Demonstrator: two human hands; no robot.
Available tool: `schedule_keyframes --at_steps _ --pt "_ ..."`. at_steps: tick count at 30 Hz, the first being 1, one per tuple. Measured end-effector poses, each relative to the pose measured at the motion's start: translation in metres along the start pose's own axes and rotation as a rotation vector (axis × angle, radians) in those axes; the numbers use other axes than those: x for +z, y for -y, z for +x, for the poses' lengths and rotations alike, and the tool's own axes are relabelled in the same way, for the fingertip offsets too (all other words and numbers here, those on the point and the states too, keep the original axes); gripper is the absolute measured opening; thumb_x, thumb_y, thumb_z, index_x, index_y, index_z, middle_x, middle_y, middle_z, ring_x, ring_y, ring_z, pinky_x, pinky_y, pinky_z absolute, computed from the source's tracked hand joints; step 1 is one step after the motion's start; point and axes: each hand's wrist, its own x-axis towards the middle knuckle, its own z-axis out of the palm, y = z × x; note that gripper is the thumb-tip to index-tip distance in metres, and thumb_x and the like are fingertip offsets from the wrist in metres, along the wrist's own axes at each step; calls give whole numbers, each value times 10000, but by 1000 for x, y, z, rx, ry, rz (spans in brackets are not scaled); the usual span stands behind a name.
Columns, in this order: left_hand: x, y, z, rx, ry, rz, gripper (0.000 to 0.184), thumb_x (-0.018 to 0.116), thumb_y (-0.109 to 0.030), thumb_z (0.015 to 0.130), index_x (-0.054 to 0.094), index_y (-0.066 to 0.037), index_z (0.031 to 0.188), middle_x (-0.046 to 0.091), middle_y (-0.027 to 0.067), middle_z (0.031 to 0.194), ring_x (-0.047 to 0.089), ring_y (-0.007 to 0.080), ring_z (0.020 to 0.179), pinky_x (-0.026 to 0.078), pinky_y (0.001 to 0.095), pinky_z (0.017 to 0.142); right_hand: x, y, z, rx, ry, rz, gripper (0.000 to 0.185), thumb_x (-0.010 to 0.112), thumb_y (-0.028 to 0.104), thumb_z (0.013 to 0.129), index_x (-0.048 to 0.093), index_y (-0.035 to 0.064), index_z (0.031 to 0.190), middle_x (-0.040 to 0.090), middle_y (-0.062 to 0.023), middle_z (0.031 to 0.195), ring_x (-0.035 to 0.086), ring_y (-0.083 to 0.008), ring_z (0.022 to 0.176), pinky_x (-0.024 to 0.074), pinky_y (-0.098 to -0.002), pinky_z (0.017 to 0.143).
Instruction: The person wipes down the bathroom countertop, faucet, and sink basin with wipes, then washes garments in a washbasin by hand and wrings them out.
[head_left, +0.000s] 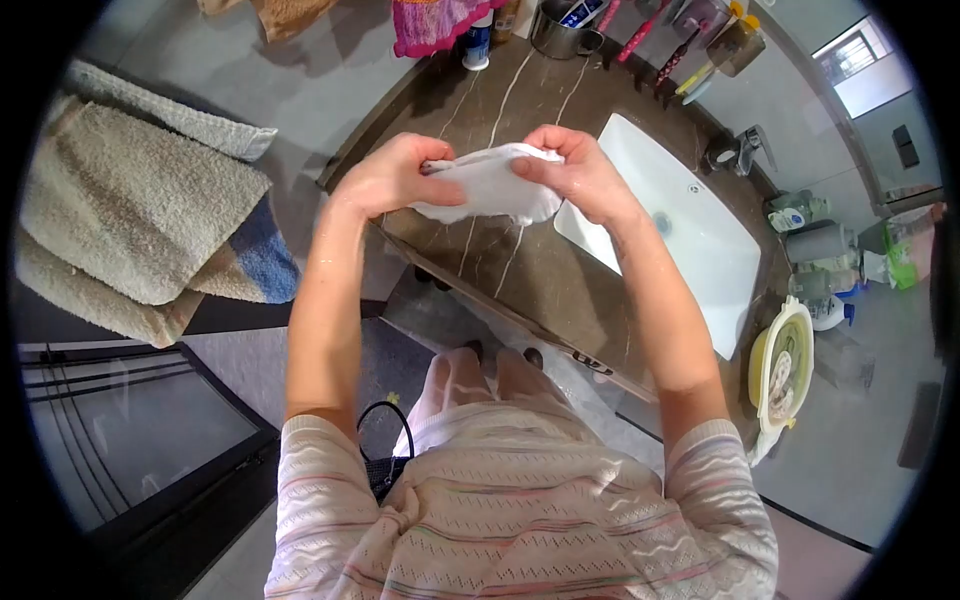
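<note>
A small piece of white cloth (490, 187) is stretched sideways above the dark, veined countertop (565, 290). My left hand (393, 178) grips its left end, with the thumb lying over the front. At the other end my right hand (582, 172) pinches the upper edge between thumb and fingers. The cloth's lower edge hangs loose and uneven; its exact kind is not clear. Just right of my right hand is the white sink (715, 255), with a metal faucet (740, 152) behind it.
Beige towels (150, 190) hang at the left. A metal cup (562, 32) and a blue-and-white tube (477, 45) stand at the back, near hanging toothbrushes (680, 60). Several bottles (800, 210) line the right side, by a yellow-and-white basin (758, 365).
</note>
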Motion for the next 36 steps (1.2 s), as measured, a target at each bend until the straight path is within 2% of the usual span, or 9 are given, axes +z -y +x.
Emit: schedule_keyframes --at_steps 7,11,14,18,21,23,26,31,36 --pt "-18 20 -5 60 -86 -553 287 684 -39 723 608 -28 1000 599 -31 728 516 41 594 404 185 521 -16 -1 10 57 -76 279 205 668 143 810 588 42 969 613 2 837 567 -77 710 473 -221 610" --pt "-4 73 40 -69 -446 -308 353 685 -82 719 583 -20 1052 602 5 724 541 96 604 436 239 551 -36 -52 48 99 -297 -8 233 648 127 788 601 25 991 617 -14 789 574 -87 688 473 -246 567" --pt "25 96 45 -33 -844 400 398 685 -162 681 595 -89 1062 622 69 735 607 249 690 487 342 668 -53 -110 50 -136 -543 -640 253 641 151 763 612 18 977 635 -61 811 604 -146 708 487 -289 613" --pt "93 79 28 -3 -434 199 249 677 -198 712 654 -85 933 621 80 759 604 188 691 480 313 658 -2 -101 9 170 -288 -597 250 627 201 755 638 76 970 647 -100 868 628 -247 769 489 -326 692" --pt "130 57 13 133 -489 537 220 674 -242 697 666 -87 852 612 90 710 609 247 657 483 374 626 20 -116 18 -196 -272 -890 215 590 245 793 650 142 971 637 -66 962 573 -269 913 449 -403 807" --pt "143 76 19 194 -486 678 232 678 -257 678 663 -88 836 608 94 708 611 269 668 481 395 627 26 -117 21 -122 -222 -1009 205 577 238 802 655 167 978 630 -33 1005 537 -249 975 413 -455 846" --pt "128 59 1 9 -66 616 176 635 -182 686 656 -90 835 611 91 782 609 239 723 480 344 663 22 -125 20 -110 -182 -1025 202 566 240 812 663 191 981 623 21 1044 505 -230 1010 380 -522 839" --pt "96 56 -28 33 29 -315 133 560 -36 693 626 -28 809 634 76 870 601 183 753 474 293 700 14 -121 23 -179 -173 -873 216 553 246 846 664 127 988 638 -25 1020 594 -236 879 469 -399 700" --pt "78 58 -20 104 -79 -995 136 564 -17 711 593 -19 843 614 40 872 579 111 772 478 259 689 22 -77 -8 219 78 359 442 527 371 896 555 -7 1123 636 -107 943 629 -153 807 515 -252 581"
